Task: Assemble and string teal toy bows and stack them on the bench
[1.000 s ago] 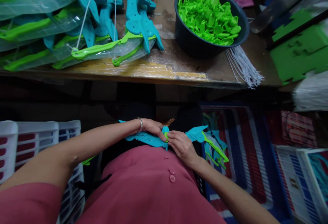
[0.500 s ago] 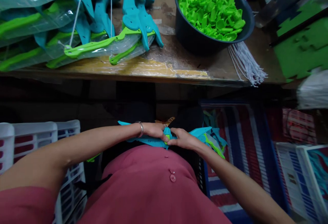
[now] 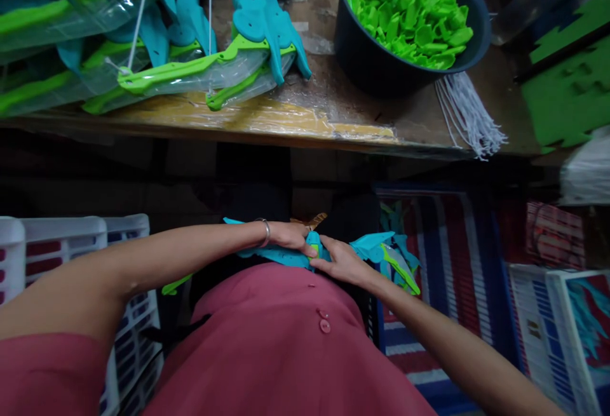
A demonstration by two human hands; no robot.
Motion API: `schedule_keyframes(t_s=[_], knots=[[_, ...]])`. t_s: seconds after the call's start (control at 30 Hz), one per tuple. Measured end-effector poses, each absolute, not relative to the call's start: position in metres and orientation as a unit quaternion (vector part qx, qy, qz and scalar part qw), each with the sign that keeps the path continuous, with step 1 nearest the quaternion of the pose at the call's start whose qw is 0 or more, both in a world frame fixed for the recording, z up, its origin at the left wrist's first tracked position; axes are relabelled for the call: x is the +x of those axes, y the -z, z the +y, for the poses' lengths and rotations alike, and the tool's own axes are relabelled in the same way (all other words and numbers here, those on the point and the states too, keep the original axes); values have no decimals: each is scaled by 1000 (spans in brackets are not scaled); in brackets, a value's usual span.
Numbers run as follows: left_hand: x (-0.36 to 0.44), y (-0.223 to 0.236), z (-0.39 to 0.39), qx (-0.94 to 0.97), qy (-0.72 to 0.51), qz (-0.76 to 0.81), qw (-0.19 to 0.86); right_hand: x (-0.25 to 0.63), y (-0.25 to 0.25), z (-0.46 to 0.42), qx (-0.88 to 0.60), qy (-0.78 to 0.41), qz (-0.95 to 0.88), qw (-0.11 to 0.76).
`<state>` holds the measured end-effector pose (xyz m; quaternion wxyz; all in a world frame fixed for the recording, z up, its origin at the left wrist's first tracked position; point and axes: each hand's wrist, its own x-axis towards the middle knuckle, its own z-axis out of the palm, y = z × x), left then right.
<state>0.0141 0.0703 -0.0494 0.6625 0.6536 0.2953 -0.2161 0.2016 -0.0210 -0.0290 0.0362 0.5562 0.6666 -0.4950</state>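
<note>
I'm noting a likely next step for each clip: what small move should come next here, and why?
Probably a firm thumb press on the small green part: the left hand and right hand hold the blue plastic piece at the lap, thumbs close to that part, and this view doesn't show whether it sits fully home.

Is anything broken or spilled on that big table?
The brown table looks worn along its front edge, where a ragged yellow patch shows. I see nothing spilled; the green pieces sit inside the dark bowl.
</note>
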Motion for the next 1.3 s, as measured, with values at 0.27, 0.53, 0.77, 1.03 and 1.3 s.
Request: schedule_keyframes(t_s=[0.27, 0.53, 0.77, 1.03, 1.3], knots=[[9, 59, 71, 659, 211, 265, 672, 189, 20, -27, 573, 456, 681, -10], [8, 53, 71, 646, 204, 267, 685, 191, 21, -29, 547, 457, 701, -18], [11, 46, 67, 651, 201, 309, 664, 193, 34, -22, 587, 469, 660, 28], [13, 48, 61, 672, 193, 339, 630, 187, 42, -6, 599, 509, 617, 34], [10, 44, 59, 682, 187, 339, 621, 185, 32, -5, 590, 488, 641, 52]])
